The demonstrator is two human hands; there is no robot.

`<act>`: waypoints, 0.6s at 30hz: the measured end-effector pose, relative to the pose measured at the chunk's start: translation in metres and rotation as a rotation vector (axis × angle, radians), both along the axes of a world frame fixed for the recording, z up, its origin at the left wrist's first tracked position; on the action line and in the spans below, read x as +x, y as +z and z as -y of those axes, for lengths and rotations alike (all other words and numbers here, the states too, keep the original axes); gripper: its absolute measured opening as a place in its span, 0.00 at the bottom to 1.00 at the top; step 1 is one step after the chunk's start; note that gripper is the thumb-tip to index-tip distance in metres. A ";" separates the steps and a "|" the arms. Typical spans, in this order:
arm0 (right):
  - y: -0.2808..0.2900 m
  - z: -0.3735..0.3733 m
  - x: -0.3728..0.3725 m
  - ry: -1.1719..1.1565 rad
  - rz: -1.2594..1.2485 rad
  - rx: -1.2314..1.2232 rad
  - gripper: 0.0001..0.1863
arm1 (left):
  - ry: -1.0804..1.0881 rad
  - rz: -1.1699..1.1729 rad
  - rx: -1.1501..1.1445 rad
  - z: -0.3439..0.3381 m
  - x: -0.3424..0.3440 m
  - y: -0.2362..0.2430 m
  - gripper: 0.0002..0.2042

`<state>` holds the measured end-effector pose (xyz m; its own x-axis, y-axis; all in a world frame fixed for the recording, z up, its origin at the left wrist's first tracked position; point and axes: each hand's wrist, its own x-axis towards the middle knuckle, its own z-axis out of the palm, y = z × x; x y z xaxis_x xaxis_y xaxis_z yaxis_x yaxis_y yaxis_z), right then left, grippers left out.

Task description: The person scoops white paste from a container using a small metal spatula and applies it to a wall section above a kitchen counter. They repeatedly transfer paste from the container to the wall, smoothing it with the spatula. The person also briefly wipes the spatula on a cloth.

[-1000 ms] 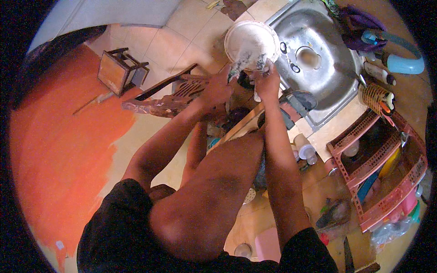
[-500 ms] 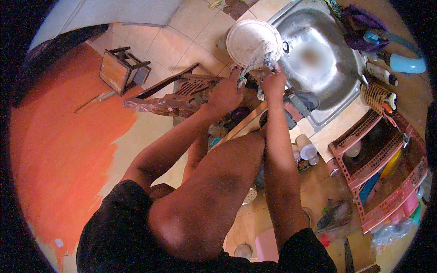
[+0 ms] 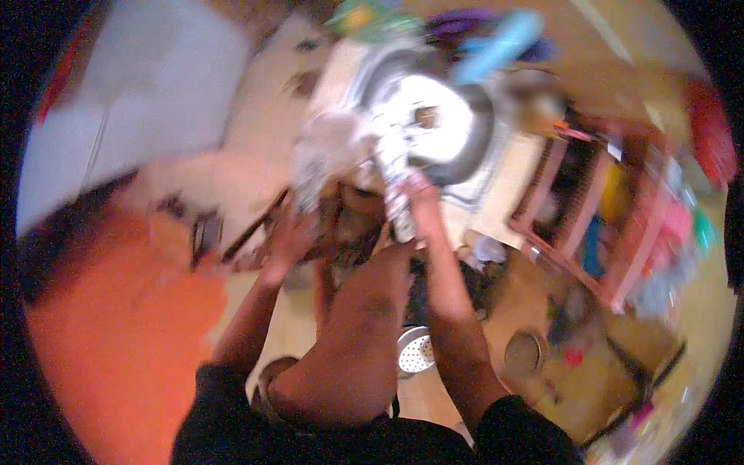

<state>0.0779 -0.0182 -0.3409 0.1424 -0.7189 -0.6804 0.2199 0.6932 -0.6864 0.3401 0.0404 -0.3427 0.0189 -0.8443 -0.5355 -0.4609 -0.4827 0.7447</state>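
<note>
Motion smears most of this head view. My left hand (image 3: 288, 236) is at the left, close to a blurred whitish-grey thing (image 3: 314, 172); its fingers are too smeared to tell whether they hold it. Behind that lies a pale round shape (image 3: 337, 128), likely the rim of the white round container seen earlier. My right hand (image 3: 418, 198) is beside the sink's near edge, closed against a pale, shiny strip-like thing (image 3: 397, 205) I cannot make out. The metal sink (image 3: 488, 116) has a bright white glare in its basin. My raised leg (image 3: 356, 325) lies between both arms.
A reddish plastic rack (image 3: 570, 201) with colourful items stands right of the sink. A blue thing (image 3: 496, 50) lies behind the basin. A white perforated disc (image 3: 416, 350) and a round lid-like thing (image 3: 525, 350) are on the floor. Orange flooring (image 3: 116, 333) spreads at the left.
The view has swung, so sink and rack appear further left. My hands, close together by the white round container before, are now further apart, the left one lower and to the left.
</note>
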 end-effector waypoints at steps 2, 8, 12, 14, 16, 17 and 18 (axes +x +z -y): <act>0.035 -0.023 -0.015 0.037 -0.254 -0.256 0.08 | 0.178 -0.237 0.207 0.007 -0.003 0.050 0.21; 0.219 -0.074 -0.096 0.016 -0.329 -0.414 0.20 | 0.052 -0.464 0.122 0.047 -0.029 0.189 0.14; 0.318 -0.165 -0.122 0.033 -0.785 -0.460 0.23 | -0.008 -0.485 -0.083 0.043 -0.076 0.266 0.14; 0.374 -0.200 -0.106 -0.025 -0.949 -0.479 0.21 | -0.094 -0.500 -0.054 0.051 -0.086 0.295 0.13; 0.422 -0.205 -0.127 -0.070 -0.913 -0.358 0.20 | -0.185 -0.576 -0.084 0.068 -0.138 0.335 0.13; 0.445 -0.216 -0.125 -0.114 -0.930 -0.324 0.22 | -0.283 -0.680 0.017 0.071 -0.153 0.349 0.13; 0.468 -0.226 -0.124 -0.156 -0.946 -0.291 0.25 | -0.364 -0.725 -0.040 0.073 -0.172 0.348 0.13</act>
